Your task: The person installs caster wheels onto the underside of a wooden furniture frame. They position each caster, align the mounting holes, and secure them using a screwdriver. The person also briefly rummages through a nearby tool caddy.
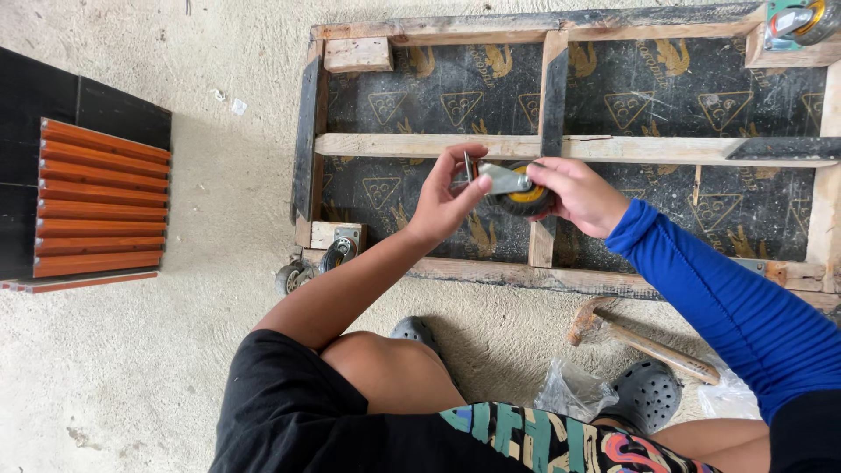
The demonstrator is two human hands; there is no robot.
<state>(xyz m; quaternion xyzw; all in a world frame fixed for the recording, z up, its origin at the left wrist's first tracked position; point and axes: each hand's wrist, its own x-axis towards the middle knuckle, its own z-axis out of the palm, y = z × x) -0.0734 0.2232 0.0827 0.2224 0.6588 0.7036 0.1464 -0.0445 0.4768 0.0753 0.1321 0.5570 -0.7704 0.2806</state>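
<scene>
A caster wheel (519, 190) with a yellow hub, black tyre and silver mounting plate is held in the air over a wooden frame (420, 145). My left hand (445, 200), on a bare arm, pinches the plate end of the caster, where a small dark upright piece shows between the fingertips. My right hand (580, 194), in a blue sleeve, grips the wheel side from the right. The frame lies flat on the concrete floor, backed by black printed board (701, 109).
A mounted caster (340, 250) sits at the frame's near left corner, with a loose wheel (288, 278) beside it and another caster (804, 21) at the far right. A hammer (644, 343) and plastic bags (569, 391) lie by my feet. An orange ribbed panel (101, 203) lies left.
</scene>
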